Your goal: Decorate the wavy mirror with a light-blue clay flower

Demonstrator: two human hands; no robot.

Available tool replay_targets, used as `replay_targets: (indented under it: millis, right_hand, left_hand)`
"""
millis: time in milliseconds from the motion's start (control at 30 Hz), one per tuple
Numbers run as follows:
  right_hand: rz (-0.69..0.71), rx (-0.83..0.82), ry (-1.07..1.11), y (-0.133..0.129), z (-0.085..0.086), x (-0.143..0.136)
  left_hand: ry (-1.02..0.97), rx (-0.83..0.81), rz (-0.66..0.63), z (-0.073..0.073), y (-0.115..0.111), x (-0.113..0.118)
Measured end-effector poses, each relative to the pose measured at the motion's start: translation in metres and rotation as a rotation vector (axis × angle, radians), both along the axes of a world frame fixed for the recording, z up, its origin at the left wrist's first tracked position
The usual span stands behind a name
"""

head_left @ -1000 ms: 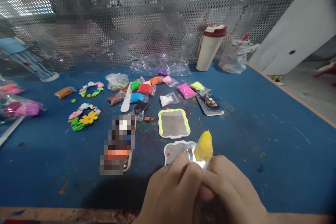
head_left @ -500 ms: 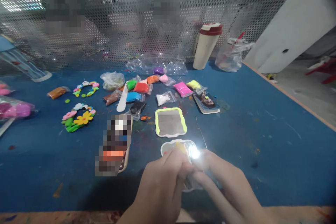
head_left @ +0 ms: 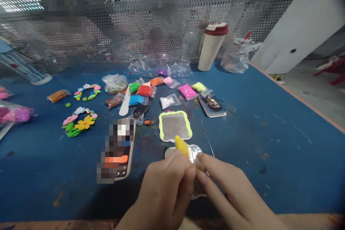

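Observation:
Between my hands is a small clear packet of yellow clay (head_left: 181,146). My left hand (head_left: 168,181) is closed around its body, and the yellow end pokes out above the fingers. With thumb and fingertips, my right hand (head_left: 225,183) pinches the packet's clear plastic edge. Underneath both hands lies a white-edged plate with a wavy outline (head_left: 169,151), mostly hidden by them. Just beyond it sits a similar grey panel (head_left: 175,125), its rim lined with yellow-green clay.
Several coloured clay packets (head_left: 145,90) lie farther back, beside a white spatula (head_left: 124,105). A phone (head_left: 125,165) and two flower-decorated rings (head_left: 84,124) are to the left. A cream tumbler (head_left: 212,48) stands near the perforated metal screen (head_left: 121,18). A thin wire (head_left: 207,138) lies right of the panel.
The yellow packet has tilted so that more of its yellow end shows, and the bright glare on its plastic has faded. Both hands stay together over the plate.

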State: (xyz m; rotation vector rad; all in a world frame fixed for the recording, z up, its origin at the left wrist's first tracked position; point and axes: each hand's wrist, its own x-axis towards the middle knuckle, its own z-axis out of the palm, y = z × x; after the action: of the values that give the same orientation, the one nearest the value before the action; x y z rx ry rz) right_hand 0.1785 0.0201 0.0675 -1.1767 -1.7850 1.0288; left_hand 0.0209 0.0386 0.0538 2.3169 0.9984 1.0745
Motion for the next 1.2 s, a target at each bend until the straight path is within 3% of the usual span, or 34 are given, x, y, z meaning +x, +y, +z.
replay_targets:
  millis: [133, 233, 300, 400, 533, 600, 700, 800, 867, 1033, 1200]
  right_hand:
    - [-0.067, -0.003, 0.149, -0.002, -0.005, 0.000]
    - [-0.212, -0.026, 0.138, -0.005, -0.006, 0.002]
    - [-0.259, 0.001, 0.101, -0.005, -0.006, 0.005]
    - [-0.226, 0.012, 0.134, 0.001, -0.006, 0.008]
    - [-0.161, -0.157, 0.357, 0.008, -0.007, 0.010]
    - [-0.115, -0.216, 0.417, 0.010, -0.008, 0.011]
    - [-0.119, -0.146, 0.305, 0.012, -0.008, 0.013]
    - [-0.255, 0.096, 0.083, 0.014, -0.008, 0.018]
    - [-0.242, 0.206, -0.025, 0.015, -0.007, 0.022]
    - [-0.072, 0.197, -0.154, 0.021, -0.003, 0.025]
    - [-0.034, 0.175, -0.136, 0.021, -0.005, 0.017]
  left_hand:
    - [-0.103, -0.135, -0.009, 0.006, -0.006, 0.000]
    - [-0.031, -0.068, 0.082, 0.007, -0.010, 0.000]
    - [0.005, 0.024, 0.053, 0.004, -0.009, -0.001]
    - [0.059, 0.120, 0.013, -0.002, -0.001, -0.004]
    - [0.139, 0.286, 0.159, -0.004, 0.010, -0.006]
    - [0.156, 0.247, 0.087, -0.003, 0.012, -0.006]
    - [0.159, 0.172, 0.058, -0.001, 0.013, -0.006]
    - [0.242, 0.085, 0.132, 0.000, 0.012, -0.004]
    - [0.286, 0.026, 0.157, 0.000, 0.012, -0.002]
    - [0.342, 0.077, 0.173, 0.000, 0.010, 0.001]
    - [0.474, 0.257, 0.245, -0.003, 0.009, 0.001]
